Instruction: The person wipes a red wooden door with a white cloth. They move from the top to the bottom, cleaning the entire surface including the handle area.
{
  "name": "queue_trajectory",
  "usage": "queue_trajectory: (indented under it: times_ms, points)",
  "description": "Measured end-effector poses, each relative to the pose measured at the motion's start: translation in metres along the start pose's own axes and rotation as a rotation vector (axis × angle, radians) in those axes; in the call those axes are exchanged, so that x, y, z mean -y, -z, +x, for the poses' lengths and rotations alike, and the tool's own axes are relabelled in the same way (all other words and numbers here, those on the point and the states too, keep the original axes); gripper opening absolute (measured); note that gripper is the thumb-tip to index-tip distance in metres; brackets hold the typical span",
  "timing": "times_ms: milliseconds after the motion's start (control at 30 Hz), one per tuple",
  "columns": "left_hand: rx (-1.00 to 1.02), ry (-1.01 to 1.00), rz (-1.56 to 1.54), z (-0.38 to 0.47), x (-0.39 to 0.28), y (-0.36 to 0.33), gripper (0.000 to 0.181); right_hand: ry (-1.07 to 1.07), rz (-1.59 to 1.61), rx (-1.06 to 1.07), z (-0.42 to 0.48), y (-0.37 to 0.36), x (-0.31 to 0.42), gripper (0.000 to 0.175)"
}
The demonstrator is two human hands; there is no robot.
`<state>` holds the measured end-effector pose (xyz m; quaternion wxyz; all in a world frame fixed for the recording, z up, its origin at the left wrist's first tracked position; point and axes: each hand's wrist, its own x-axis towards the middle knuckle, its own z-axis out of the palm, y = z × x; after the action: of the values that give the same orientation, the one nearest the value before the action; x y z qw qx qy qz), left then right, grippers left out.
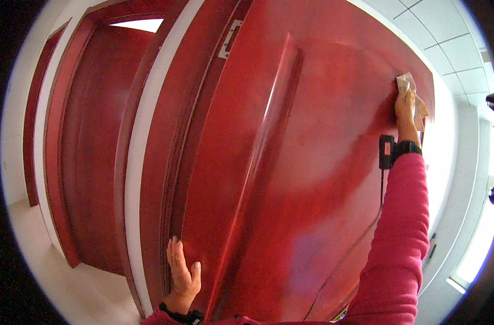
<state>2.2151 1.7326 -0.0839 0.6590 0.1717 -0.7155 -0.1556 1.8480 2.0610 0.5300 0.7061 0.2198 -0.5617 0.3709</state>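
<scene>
A glossy red door (pixel 332 122) with a long raised moulding (pixel 255 162) fills the middle of the view. My right hand (pixel 405 106), arm stretched far up, presses a beige cloth (pixel 405 83) against the door near its far right edge. Low in the picture, my left hand (pixel 183 270) rests on the door's left edge beside the frame, fingers spread, with nothing in it. Both wrists wear black bands. A small black box (pixel 386 151) with a cable hangs beside my right wrist.
A metal strike or lock plate (pixel 230 39) sits at the door's upper left edge. Left of the red frame are a white wall strip (pixel 134 178) and another red door (pixel 96 154). A tiled ceiling (pixel 442 40) and a bright window (pixel 478 243) lie at the right.
</scene>
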Motion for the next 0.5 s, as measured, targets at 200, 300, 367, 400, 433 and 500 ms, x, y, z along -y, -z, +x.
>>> queue_trajectory:
  times_ms: [200,300,367,400,433,500]
  points:
    - [0.021,0.057,0.001,-0.003,-0.001,-0.003,0.072,0.362,0.291,0.052,0.042,-0.037,0.186,0.041]
    - [0.003,0.002,0.009,-0.002,0.003,-0.007,0.077,0.527,0.025,0.061,0.009,-0.059,0.303,0.030]
    - [-0.002,-0.007,-0.008,-0.002,0.004,-0.012,0.079,0.508,0.269,0.080,-0.037,-0.067,0.356,0.027]
    - [-0.001,0.015,-0.010,-0.003,0.005,-0.014,0.079,0.619,0.246,0.163,-0.054,-0.067,0.381,0.033]
    - [0.001,0.025,-0.014,-0.002,0.006,-0.016,0.078,0.793,0.330,0.109,-0.083,-0.065,0.393,0.030]
    - [0.001,0.026,-0.015,-0.002,0.008,-0.020,0.077,1.085,0.073,0.074,-0.138,-0.048,0.412,0.026]
